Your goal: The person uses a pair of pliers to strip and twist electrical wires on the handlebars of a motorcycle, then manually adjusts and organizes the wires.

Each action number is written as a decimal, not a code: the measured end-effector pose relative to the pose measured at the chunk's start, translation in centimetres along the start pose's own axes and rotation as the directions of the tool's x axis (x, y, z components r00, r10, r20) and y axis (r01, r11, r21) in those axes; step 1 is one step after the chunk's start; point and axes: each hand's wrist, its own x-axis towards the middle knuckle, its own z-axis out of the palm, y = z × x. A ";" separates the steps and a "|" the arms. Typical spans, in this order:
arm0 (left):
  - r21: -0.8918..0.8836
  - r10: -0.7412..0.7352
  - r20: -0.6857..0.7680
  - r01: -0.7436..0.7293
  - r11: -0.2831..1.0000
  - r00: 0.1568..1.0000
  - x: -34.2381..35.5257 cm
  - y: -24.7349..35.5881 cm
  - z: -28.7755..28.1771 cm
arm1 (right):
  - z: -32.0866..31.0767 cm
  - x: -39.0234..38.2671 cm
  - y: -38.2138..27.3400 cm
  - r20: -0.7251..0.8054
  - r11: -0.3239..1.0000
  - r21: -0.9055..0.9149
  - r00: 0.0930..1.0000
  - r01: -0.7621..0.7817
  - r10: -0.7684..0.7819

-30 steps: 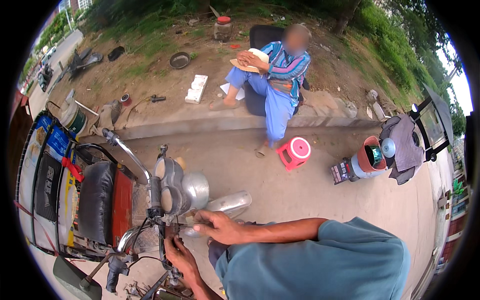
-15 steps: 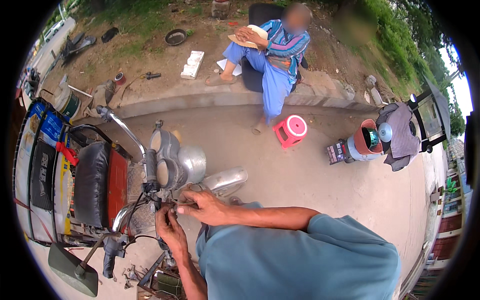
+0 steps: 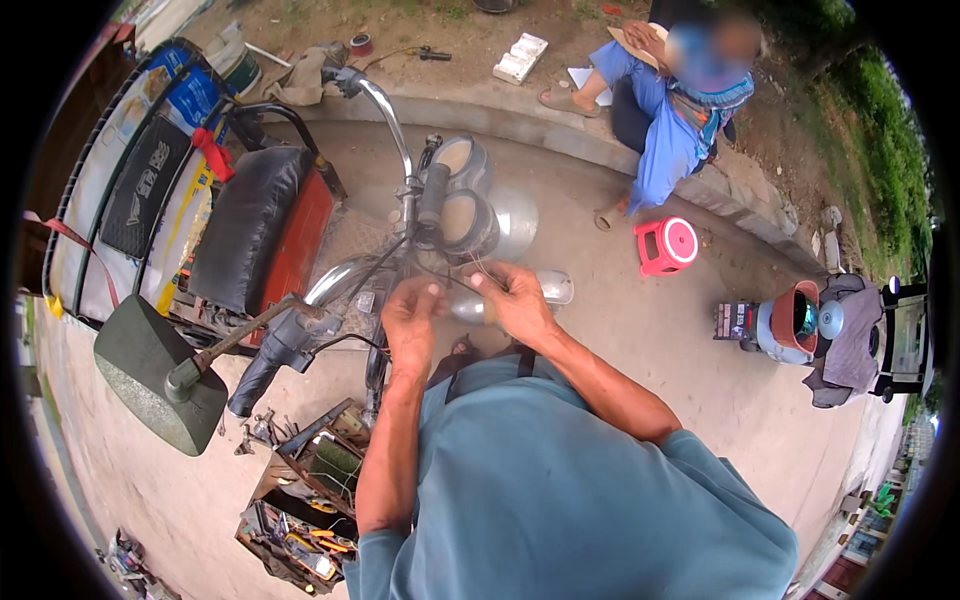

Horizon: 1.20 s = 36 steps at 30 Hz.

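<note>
My left hand point(image 3: 410, 318) is closed in a pinch close to the front of a three-wheeled motor vehicle, beside its handlebar point(image 3: 388, 105). My right hand point(image 3: 515, 300) pinches thin wires point(image 3: 484, 266) a short way to the right. A dark strand seems to run between the two hands, but its ends are hidden by my fingers. Just beyond them stand the twin round gauges point(image 3: 467, 220) and the silver headlight shell point(image 3: 515, 225). Below my right hand shows the shiny front mudguard point(image 3: 556, 287).
At lower left lies an open toolbox point(image 3: 290, 535) of pliers and other tools. A mirror point(image 3: 165, 380) juts out at the left, by the black seat point(image 3: 250, 230). A red stool point(image 3: 667, 246) stands near a person point(image 3: 665, 150) seated at the kerb. An electric scooter point(image 3: 790, 325) is at right.
The view has turned and shifted, so the vehicle and seated person sit further right. My hands have come a little apart, the left one raised, with more of the toolbox showing.
</note>
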 end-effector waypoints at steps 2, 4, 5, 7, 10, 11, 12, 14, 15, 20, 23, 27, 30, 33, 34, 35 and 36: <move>-0.016 0.007 0.013 -0.007 1.000 1.000 -0.1 -0.4 -0.3 | 0.5 0.2 0.2 0.012 0.998 -0.053 1.000 0.021 -0.021; 0.010 0.028 0.034 -0.029 1.000 0.999 0.2 -0.2 -0.4 | 0.9 0.4 0.0 0.025 0.976 -0.205 0.997 0.074 -0.070; 0.024 0.029 0.044 -0.030 0.999 0.999 0.1 -0.2 -0.5 | 1.1 0.4 0.2 0.038 0.972 -0.223 0.997 0.068 -0.061; -0.033 0.041 0.025 -0.041 0.999 0.999 0.3 0.0 -0.4 | 1.4 0.7 0.5 0.063 0.964 -0.258 0.997 0.056 -0.041; -0.075 0.050 0.011 -0.049 0.996 0.999 0.4 0.2 -0.5 | 2.1 0.8 1.2 0.052 0.985 -0.160 0.997 0.061 -0.053; -0.087 0.050 0.015 -0.049 0.995 0.999 0.5 0.0 -0.2 | 2.1 0.8 1.4 0.045 0.993 -0.112 0.999 0.033 -0.028; -0.090 0.051 0.017 -0.050 0.995 0.999 0.4 -0.1 -0.3 | 2.1 0.8 1.5 0.038 0.998 -0.063 0.999 0.006 -0.003; -0.113 0.049 0.040 -0.044 0.993 0.998 0.4 -0.5 -0.4 | 2.1 1.1 2.4 0.011 0.998 -0.063 1.000 0.026 -0.026; -0.112 0.041 0.033 -0.037 0.993 0.999 0.4 -0.4 -0.2 | 1.7 1.3 3.2 -0.016 0.990 -0.125 0.997 0.068 -0.071; 0.234 0.200 0.116 -0.222 0.946 0.973 -1.4 -1.4 -0.1 | 0.4 2.3 7.0 -0.134 0.975 -0.201 0.983 0.094 -0.122; 0.523 0.526 0.175 -0.531 0.666 0.833 -3.0 -0.3 -2.3 | 2.6 1.8 3.0 0.006 0.969 -0.242 0.999 -0.041 0.044; 0.482 0.577 0.264 -0.624 0.615 0.773 -2.6 0.1 -1.4 | 0.6 2.2 5.4 -0.041 0.977 -0.208 0.998 0.045 -0.054; 0.343 0.376 0.152 -0.405 0.847 0.914 -2.0 0.0 -1.5 | 1.1 1.7 4.7 -0.081 0.952 -0.296 0.991 0.079 -0.107; 0.126 0.219 0.082 -0.229 0.965 0.972 -1.0 1.2 -0.8 | 1.0 1.8 3.8 -0.058 0.958 -0.272 0.992 0.094 -0.113; 0.053 0.189 0.067 -0.193 0.980 0.980 -0.7 1.6 -0.4 | 0.7 1.8 3.4 -0.037 0.948 -0.309 0.995 0.074 -0.090; 0.084 0.140 0.070 -0.146 0.986 0.988 -0.5 2.0 -0.2 | 0.6 1.6 2.9 -0.016 0.937 -0.346 0.998 0.055 -0.065; 0.119 0.170 0.135 -0.186 0.975 0.976 0.0 1.8 0.1 | 0.4 1.7 2.7 0.008 0.922 -0.386 0.999 0.039 -0.039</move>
